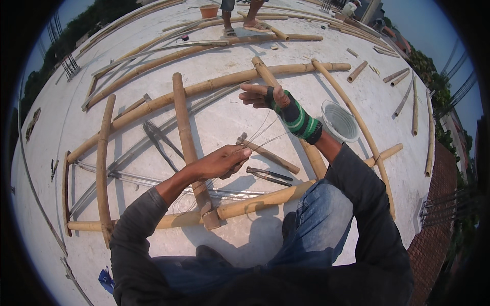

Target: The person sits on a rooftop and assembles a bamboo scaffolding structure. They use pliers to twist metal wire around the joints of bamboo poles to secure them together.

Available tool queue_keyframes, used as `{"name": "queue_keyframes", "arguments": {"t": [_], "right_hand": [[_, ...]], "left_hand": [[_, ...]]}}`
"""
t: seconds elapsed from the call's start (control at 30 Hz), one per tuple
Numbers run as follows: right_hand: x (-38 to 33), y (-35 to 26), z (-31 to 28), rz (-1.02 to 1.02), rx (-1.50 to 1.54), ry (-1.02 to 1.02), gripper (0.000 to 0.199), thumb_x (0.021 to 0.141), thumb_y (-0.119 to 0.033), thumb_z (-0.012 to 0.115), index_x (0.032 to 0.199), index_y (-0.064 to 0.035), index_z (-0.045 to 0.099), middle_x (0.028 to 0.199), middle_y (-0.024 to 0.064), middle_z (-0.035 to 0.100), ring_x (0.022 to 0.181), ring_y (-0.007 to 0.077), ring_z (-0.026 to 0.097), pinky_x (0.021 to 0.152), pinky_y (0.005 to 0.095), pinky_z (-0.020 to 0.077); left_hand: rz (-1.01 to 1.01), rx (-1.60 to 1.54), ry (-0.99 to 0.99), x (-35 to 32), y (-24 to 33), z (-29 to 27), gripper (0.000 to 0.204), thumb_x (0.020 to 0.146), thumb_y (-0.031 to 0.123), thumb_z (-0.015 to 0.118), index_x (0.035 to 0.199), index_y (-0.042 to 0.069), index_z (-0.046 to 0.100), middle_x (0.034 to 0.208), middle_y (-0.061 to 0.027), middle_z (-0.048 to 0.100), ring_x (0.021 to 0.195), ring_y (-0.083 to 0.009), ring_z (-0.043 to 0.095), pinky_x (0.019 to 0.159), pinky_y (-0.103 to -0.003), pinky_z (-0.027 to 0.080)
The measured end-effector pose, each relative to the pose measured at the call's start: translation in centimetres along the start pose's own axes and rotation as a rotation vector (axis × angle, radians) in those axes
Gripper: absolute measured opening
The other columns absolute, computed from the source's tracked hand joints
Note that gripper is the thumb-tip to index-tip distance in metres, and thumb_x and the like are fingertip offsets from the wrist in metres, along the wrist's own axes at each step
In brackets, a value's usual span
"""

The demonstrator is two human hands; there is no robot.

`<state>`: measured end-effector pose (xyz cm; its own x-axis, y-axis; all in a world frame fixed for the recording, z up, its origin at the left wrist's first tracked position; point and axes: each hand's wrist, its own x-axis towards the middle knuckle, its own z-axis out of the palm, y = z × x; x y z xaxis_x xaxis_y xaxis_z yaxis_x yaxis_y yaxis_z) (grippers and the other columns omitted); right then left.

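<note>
My left hand pinches one end of a thin wire low over the concrete roof slab. My right hand, with a green and black striped wrap around its wrist, is raised farther out and holds the other end, so the wire stretches between both hands. Below them lies a frame of bamboo poles, one upright pole crossing a long horizontal one near my knees. A pair of pliers lies on the slab just right of my left hand.
A white plastic bowl sits to the right of my right wrist. Loose bamboo poles and short offcuts are scattered across the slab. Another person's feet stand at the far edge beside an orange tub.
</note>
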<state>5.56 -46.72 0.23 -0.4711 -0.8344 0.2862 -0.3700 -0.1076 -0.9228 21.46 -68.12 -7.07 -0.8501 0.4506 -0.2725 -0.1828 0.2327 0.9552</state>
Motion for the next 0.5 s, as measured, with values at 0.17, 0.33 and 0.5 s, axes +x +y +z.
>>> {"name": "queue_keyframes", "arguments": {"t": [0.17,0.33,0.5], "right_hand": [[-0.5,1.0,1.6,0.083,-0.025,-0.146,0.107,0.098,-0.089,0.027,0.161,-0.0049,0.049,0.146,0.0192,0.064,0.132,0.0282,0.065,0.116,0.0429,0.0474],[-0.5,1.4,3.5,0.190,-0.017,-0.144,0.090,0.104,-0.079,0.040,0.157,-0.0073,0.055,0.131,0.0162,0.070,0.115,0.0210,0.068,0.099,0.0383,0.0564],[-0.6,0.1,3.9,0.196,-0.294,-0.081,0.085,0.105,-0.071,0.050,0.156,-0.0016,0.053,0.133,0.0205,0.068,0.112,0.0285,0.069,0.094,0.0416,0.0584]], "left_hand": [[0.031,-0.025,0.008,0.0,0.7,0.2,0.053,0.114,0.061,0.043,0.087,0.015,0.045,0.070,0.0073,0.041,0.055,-0.0049,0.036,0.048,-0.025,0.033],[0.019,-0.101,0.052,-0.2,1.5,0.8,0.049,0.114,0.058,0.045,0.090,0.015,0.046,0.073,0.0068,0.042,0.056,-0.0041,0.035,0.047,-0.025,0.031],[-0.042,-0.194,0.070,-0.3,1.6,1.2,0.046,0.114,0.056,0.047,0.090,0.017,0.043,0.073,0.0080,0.040,0.055,-0.0034,0.031,0.046,-0.025,0.027]]}}
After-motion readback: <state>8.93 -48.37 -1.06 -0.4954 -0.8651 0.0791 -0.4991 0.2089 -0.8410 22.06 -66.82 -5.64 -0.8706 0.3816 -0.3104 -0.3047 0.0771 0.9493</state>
